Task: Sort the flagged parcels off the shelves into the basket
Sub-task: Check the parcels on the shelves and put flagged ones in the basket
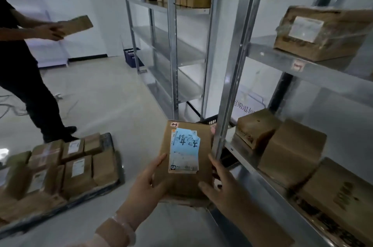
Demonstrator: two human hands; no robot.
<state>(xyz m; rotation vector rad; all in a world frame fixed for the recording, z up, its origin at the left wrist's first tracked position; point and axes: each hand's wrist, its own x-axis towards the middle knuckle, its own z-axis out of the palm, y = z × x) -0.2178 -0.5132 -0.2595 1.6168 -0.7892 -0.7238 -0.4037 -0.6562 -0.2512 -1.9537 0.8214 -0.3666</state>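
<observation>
The parcel (184, 182) with the blue label is held before me, my left hand (148, 183) gripping its left edge and my right hand (221, 185) its lower right corner, just beside the shelf post (229, 105). Bare floor (113, 95) opens leftward toward a tray of boxes (107, 138).

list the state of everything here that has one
parcel, held up in both hands, blue slip facing up
left hand, grips the parcel's left edge
right hand, grips the parcel's right edge
wrapped box, resting on the upper shelf
floor parcels, packed together on a dark tray
</observation>
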